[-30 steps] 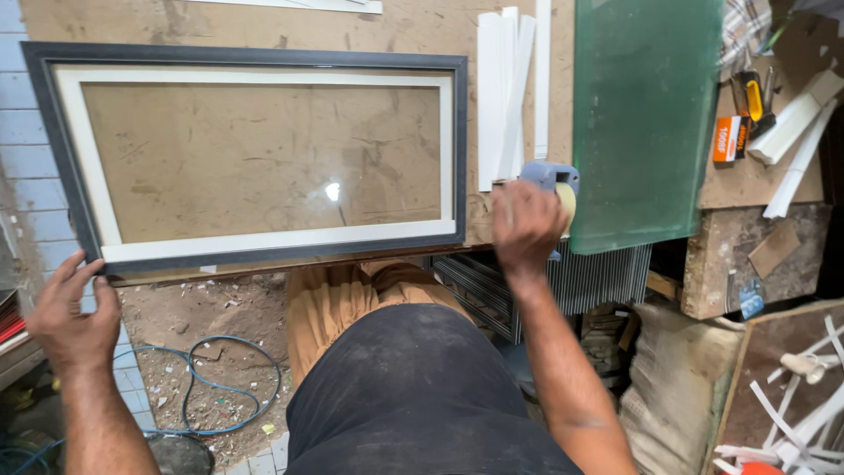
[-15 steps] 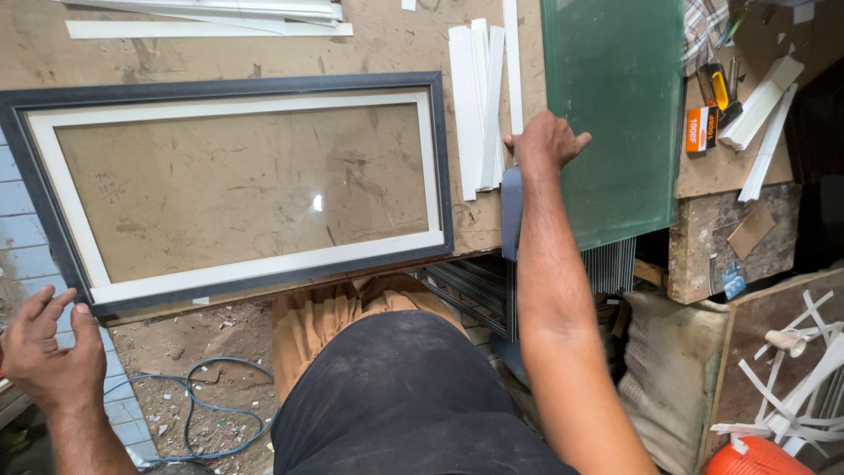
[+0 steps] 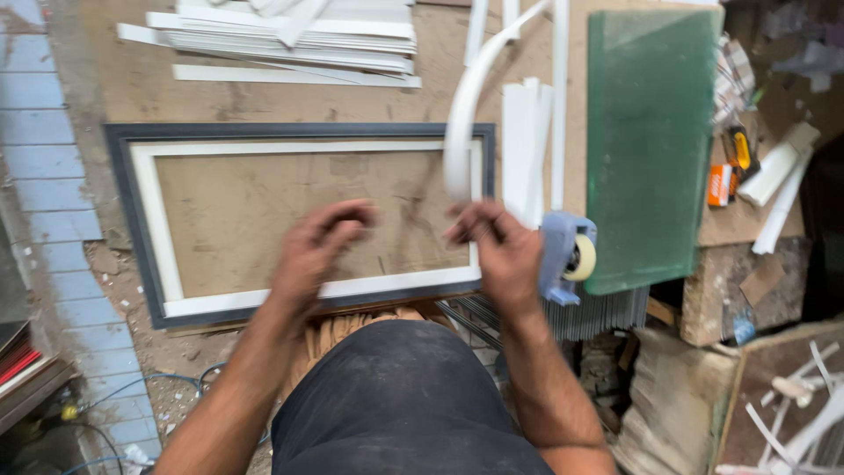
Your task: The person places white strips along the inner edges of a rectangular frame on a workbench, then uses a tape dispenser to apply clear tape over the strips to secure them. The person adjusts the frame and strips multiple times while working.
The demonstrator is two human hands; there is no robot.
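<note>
Both hands are over the lower right part of one picture frame (image 3: 299, 141), which lies flat on the brown workbench (image 3: 264, 101). The frame has a dark outer border and a white inner border, with glass or backing inside; I can't tell which.

The right hand (image 3: 501, 255) is motion-blurred, fingers curled and pinched on the near end of a long white strip (image 3: 462, 132). The strip arcs up and away over the frame's right edge.

The left hand (image 3: 316, 251) is also blurred, fingers bent and half curled, hovering over or touching the frame's lower middle. Whether it grips anything, can't tell.

Progress, as a judgement: the frame looks assembled, with border and inner liner in place. The strip is only picked up, not laid or fixed anywhere yet, so whatever it is for is at the start.

Counts:
- one frame
- one curved strip in hand
- one blue tape dispenser (image 3: 565, 255), just right of the right hand at the bench edge
- one green cutting mat (image 3: 651, 141), right of that
- one stack of white strips (image 3: 290, 40) at the far edge, too many to count
- a few more white strips (image 3: 526, 141) upright between frame and mat, roughly three or four, blurred
- one orange and black tool (image 3: 734, 163) far right, kind unclear
</note>
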